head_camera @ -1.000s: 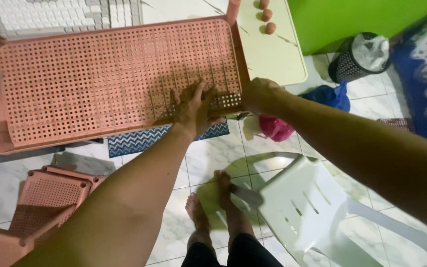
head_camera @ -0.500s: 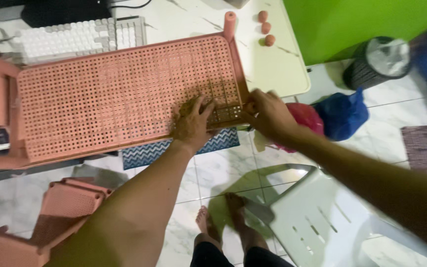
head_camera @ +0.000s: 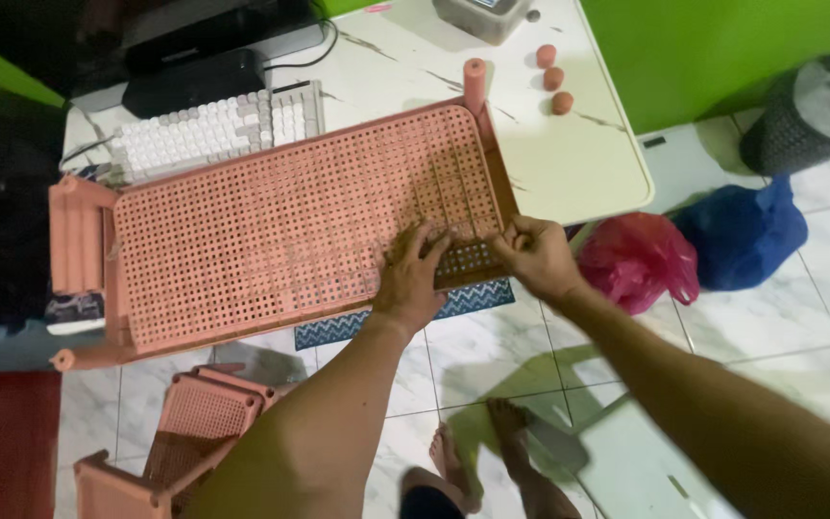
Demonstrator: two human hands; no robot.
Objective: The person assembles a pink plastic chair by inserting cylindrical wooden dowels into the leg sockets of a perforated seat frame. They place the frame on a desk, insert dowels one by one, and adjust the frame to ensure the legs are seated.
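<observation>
A large pink perforated plastic shelf panel lies flat across the white table, its near edge hanging over the floor. My left hand rests palm down on the panel's near right part, fingers spread. My right hand pinches the panel's near right corner with closed fingers. A pink tube post stands at the panel's far right corner.
A white keyboard lies behind the panel. Three small pink caps sit on the table. More pink shelf parts lie on the tiled floor at lower left. Red bag, blue bag and dark basket at right.
The view has shifted so the panel and table sit lower in frame. Both hands stay at the panel's near right corner. The white chair is now almost out of view.
</observation>
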